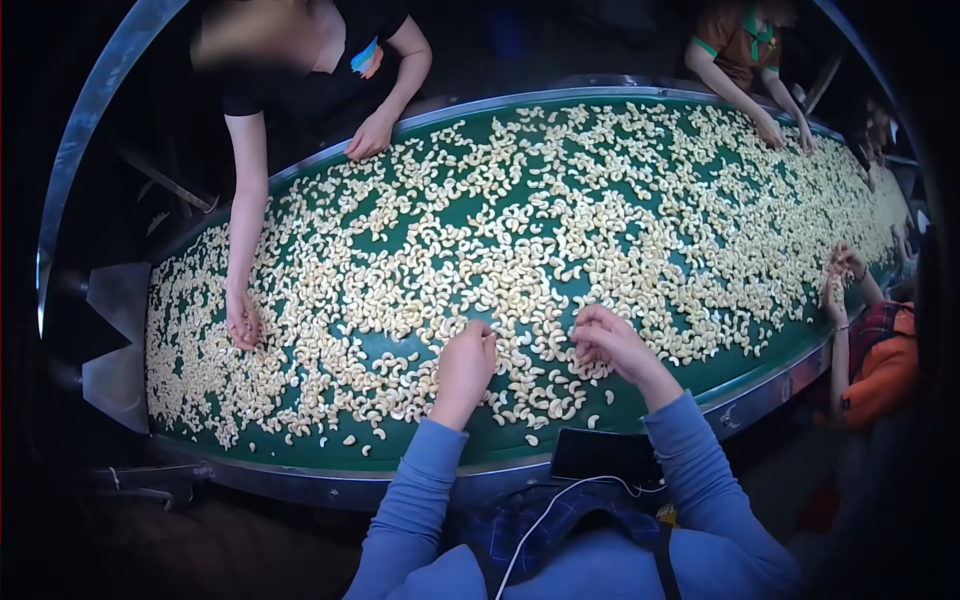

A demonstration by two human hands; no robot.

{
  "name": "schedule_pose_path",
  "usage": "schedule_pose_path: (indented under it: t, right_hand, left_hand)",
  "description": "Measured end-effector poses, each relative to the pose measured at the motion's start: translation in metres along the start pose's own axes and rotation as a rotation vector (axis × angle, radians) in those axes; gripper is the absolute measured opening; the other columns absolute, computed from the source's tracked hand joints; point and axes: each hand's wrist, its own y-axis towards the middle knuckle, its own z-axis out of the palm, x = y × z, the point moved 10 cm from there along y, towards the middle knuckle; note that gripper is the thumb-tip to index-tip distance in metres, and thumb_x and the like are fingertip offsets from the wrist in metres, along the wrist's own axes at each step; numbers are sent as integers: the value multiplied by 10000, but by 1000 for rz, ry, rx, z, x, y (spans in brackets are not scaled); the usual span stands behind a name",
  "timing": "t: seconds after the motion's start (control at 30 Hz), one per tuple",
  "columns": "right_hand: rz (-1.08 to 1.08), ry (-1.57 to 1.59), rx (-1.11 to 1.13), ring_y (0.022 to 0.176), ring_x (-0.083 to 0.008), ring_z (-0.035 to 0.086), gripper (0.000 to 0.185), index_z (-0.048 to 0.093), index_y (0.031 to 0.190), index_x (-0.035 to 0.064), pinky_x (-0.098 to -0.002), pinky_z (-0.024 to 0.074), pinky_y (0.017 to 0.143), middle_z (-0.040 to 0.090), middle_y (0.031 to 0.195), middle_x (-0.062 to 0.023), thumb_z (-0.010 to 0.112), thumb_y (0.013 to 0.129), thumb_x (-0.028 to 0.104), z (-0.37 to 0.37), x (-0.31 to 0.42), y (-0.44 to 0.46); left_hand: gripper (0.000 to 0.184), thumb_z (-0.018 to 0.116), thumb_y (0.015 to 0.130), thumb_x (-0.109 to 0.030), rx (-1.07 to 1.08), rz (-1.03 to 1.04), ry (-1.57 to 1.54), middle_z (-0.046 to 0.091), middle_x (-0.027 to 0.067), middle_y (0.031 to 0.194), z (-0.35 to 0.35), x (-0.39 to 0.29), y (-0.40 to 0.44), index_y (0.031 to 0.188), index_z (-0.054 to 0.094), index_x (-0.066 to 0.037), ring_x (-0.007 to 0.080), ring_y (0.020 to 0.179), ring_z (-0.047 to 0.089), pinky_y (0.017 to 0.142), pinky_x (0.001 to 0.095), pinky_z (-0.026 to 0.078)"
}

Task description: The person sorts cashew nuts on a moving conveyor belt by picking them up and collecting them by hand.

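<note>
Cashew nuts lie scattered in a loose layer over a green conveyor belt. Just above the near part of this layer is my left hand, its fingers curled together; anything inside them is hidden. My right hand is a short way to the right, fingers bent inward over the nuts with the tips close together. Whether a cashew is between those tips is too small to tell. Several loose nuts lie on the belt between and below both hands.
A dark flat panel or phone with a white cable sits at the metal edge before me. Across the belt, a person's hand reaches into the nuts. Other people's hands work at the far right. Metal chutes stand left.
</note>
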Motion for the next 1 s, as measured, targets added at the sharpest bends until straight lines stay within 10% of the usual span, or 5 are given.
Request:
schedule_pose_path:
  t: [0.2,0.37,0.5,0.73,1.0]
  right_hand:
    - [-681,-1177,-277,690,-256,652,106,675,868,60,-389,514,636,632,717,-85,685,821,155,29,78,23]
    - [-482,-1030,-37,675,-251,651,152,684,891,51,-377,515,628,652,739,-79,694,809,178,29,57,50]
    - [-23,-72,170,607,-59,518,146,668,896,64,-224,434,566,579,701,47,692,854,203,0,23,48]
    - [-717,-1078,-40,765,-264,590,128,645,902,15,-349,489,700,569,791,-112,685,827,111,24,60,43]
    - [-353,-905,266,830,-306,627,133,688,837,40,-394,506,740,629,863,-146,693,818,172,21,57,32]
  left_hand:
    - [166,677,896,-165,-30,-229,-365,574,45,616,-13,18,-19,948,624,-16,105,553,536,524,267,419]
    - [134,652,927,-153,-114,-380,-570,537,-47,642,-19,58,-62,940,640,-20,22,565,468,502,200,350]
    - [117,663,909,-126,-141,-449,-436,571,-47,748,-27,71,-84,928,661,-11,32,662,492,607,188,404]
    - [160,714,855,-129,-148,-311,-139,526,30,623,-26,20,-89,919,662,8,128,564,487,563,277,417]
    - [224,786,778,-147,-236,-314,13,589,102,660,-13,2,-101,822,636,13,222,562,565,542,351,447]
